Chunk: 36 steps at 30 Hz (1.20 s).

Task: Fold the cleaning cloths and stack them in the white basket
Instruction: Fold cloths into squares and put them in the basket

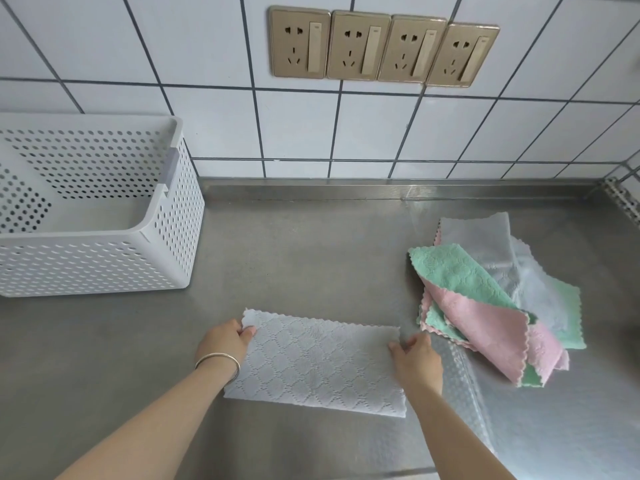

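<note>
A pale grey cleaning cloth [318,362] lies flat on the steel counter as a wide rectangle, folded in half. My left hand [223,341] pinches its far left corner. My right hand [417,358] pinches its far right edge. The white perforated basket [104,261] stands at the back left with nothing visible inside. A loose pile of green, pink and grey cloths [491,299] lies to the right of my right hand.
The steel counter [304,251] meets a white tiled wall [294,129] at the back. Four gold wall sockets [381,46] sit above. A patterned reflection runs down the counter under my right forearm.
</note>
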Motion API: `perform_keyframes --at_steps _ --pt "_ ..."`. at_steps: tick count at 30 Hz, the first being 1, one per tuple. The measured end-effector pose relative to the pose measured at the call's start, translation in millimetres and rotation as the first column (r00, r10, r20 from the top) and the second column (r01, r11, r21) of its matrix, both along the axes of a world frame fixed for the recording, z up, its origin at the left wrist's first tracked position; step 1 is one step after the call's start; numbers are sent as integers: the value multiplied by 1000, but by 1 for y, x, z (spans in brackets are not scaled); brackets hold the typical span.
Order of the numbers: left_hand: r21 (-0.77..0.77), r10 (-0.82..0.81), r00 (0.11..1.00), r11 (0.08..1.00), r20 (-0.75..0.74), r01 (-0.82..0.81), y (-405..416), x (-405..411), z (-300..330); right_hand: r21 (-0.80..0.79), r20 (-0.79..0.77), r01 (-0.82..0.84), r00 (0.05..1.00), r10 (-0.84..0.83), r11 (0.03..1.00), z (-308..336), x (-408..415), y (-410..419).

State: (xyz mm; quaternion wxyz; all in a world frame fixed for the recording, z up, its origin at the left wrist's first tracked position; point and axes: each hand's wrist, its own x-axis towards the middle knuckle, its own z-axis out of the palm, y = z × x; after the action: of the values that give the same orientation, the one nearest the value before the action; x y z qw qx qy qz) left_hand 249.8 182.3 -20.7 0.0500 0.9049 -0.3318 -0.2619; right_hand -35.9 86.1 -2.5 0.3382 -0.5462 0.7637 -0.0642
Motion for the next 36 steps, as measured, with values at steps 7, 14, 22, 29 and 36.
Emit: perform_keyframes --at_steps 7,14,22,29,36 --pt "-361 -86 947 911 311 201 19 -30 -6 -62 32 96 995 -95 993 -7 -22 28" --pt "-77 -793 473 483 384 872 19 -104 -28 143 -82 -66 994 78 987 -5 -9 43" --pt "67 -856 498 510 139 858 14 -112 -18 227 78 -41 997 23 973 17 0 54" --pt "-372 -321 847 914 -423 160 -14 -123 36 -411 -22 -257 962 272 875 35 46 79" --pt "-232 8 656 932 -755 -278 -26 -92 61 -658 -166 -583 730 663 477 19 88 95"
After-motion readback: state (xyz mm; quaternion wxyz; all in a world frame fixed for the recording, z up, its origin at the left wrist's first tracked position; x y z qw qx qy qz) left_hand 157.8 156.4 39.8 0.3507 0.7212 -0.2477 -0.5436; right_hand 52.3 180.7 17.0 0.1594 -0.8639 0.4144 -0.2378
